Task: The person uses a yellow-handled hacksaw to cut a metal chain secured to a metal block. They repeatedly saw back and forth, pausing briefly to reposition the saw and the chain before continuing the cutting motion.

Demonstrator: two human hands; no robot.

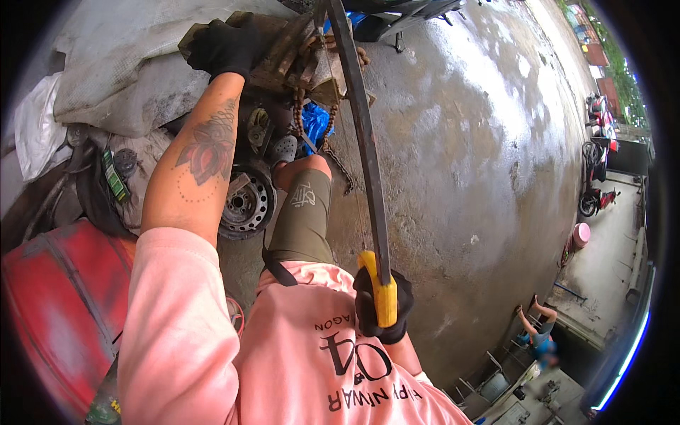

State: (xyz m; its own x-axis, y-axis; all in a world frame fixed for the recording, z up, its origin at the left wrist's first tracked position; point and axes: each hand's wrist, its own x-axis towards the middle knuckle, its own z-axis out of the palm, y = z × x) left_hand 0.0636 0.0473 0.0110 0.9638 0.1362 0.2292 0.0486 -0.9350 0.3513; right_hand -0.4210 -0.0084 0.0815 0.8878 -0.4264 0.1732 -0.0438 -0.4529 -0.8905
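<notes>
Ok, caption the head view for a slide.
Gloved right hand grips a yellow-handled long metal bar; gloved left hand steadies a metal block.

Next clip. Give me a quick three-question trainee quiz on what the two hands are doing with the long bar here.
1. True or false: the right hand grips the yellow handle of the long dark bar.
2. What does the left hand rest on? A) the small wheel B) the metal part at the top C) the red container
3. What colour are both gloves?

Key: 1 true; 2 B, the metal part; 3 black.
</notes>
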